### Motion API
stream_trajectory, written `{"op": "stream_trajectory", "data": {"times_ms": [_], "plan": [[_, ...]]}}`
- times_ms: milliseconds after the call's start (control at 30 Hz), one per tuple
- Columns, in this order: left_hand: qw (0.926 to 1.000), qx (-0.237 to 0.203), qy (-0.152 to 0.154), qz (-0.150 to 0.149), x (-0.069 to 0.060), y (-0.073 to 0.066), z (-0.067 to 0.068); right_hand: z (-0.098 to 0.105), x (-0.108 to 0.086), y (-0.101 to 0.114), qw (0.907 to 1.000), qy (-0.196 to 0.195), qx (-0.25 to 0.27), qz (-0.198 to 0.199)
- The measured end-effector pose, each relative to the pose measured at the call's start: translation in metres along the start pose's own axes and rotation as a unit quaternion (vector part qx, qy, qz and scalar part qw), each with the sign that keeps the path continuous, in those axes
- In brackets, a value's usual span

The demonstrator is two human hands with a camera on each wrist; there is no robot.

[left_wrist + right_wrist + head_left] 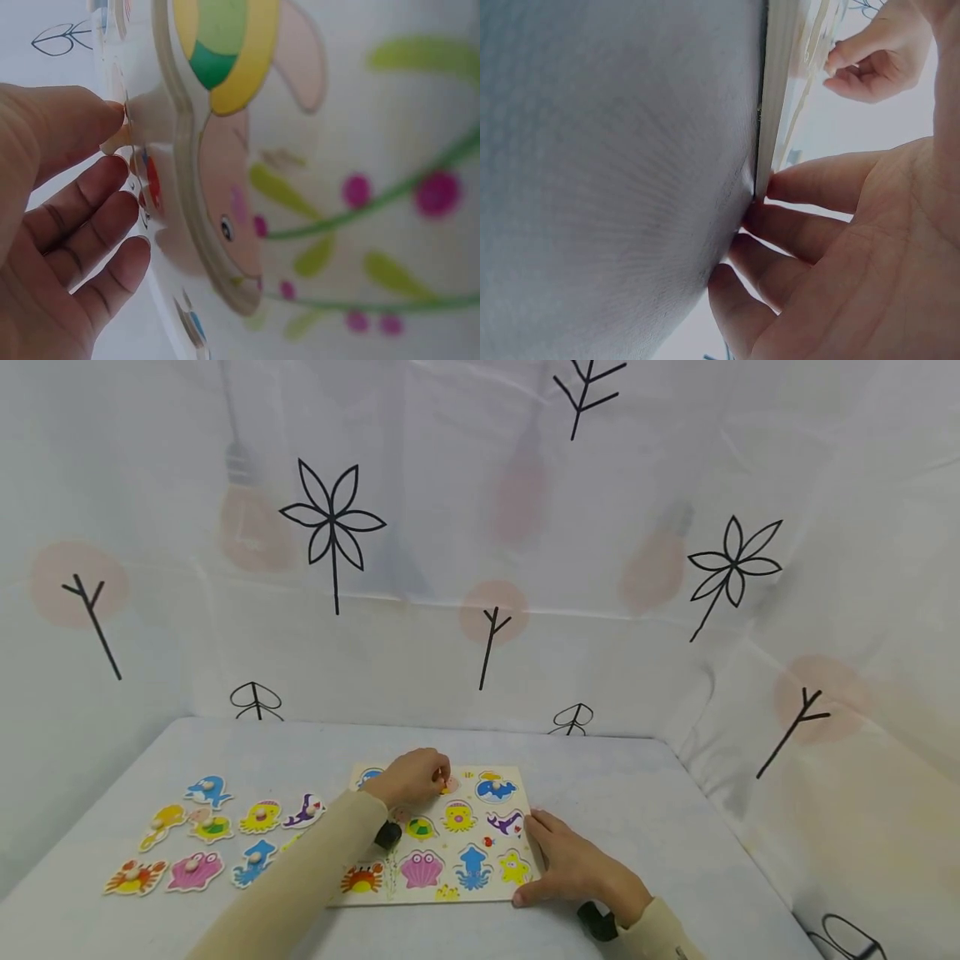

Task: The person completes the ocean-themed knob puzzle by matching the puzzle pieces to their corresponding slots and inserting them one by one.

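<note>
The left hand pinches a small knob over a puzzle board, whose edge the spread-fingered right hand touches.

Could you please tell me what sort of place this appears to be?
Most likely a screened-off corner set up for play or filming: patterned cloth hangs around a white table, on which lie a puzzle board and loose animal pieces.

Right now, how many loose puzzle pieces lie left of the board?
9 visible: dolphin at back; seahorse, turtle, octopus, purple piece mid-row; crab, shell, squid in front; yellow piece partly behind the left sleeve, which may hide more.
</note>
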State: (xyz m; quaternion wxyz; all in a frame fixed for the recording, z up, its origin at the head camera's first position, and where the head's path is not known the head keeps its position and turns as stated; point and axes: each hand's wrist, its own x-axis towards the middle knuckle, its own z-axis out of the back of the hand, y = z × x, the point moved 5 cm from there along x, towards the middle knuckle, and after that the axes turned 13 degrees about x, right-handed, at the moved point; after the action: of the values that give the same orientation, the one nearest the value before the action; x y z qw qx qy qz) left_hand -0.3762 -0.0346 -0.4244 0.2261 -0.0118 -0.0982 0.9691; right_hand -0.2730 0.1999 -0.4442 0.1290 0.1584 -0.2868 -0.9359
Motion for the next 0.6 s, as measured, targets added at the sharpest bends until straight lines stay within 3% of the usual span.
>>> {"op": "stream_trajectory", "data": {"times_ms": [233, 467, 600], "plan": [[0.9999, 0.01, 0.013, -0.001, -0.008, -0.002, 0.0, 0.0, -0.001, -0.001, 1.0, -0.001, -0.004, -0.003], [0.9991, 0.039, 0.003, -0.016, -0.027, 0.002, 0.003, -0.001, 0.0, 0.002, 1.0, 0.001, -0.002, 0.005], [0.9994, 0.023, -0.003, -0.027, -0.04, 0.003, 0.007, -0.001, 0.0, 0.002, 1.0, 0.001, -0.001, 0.009]]}}
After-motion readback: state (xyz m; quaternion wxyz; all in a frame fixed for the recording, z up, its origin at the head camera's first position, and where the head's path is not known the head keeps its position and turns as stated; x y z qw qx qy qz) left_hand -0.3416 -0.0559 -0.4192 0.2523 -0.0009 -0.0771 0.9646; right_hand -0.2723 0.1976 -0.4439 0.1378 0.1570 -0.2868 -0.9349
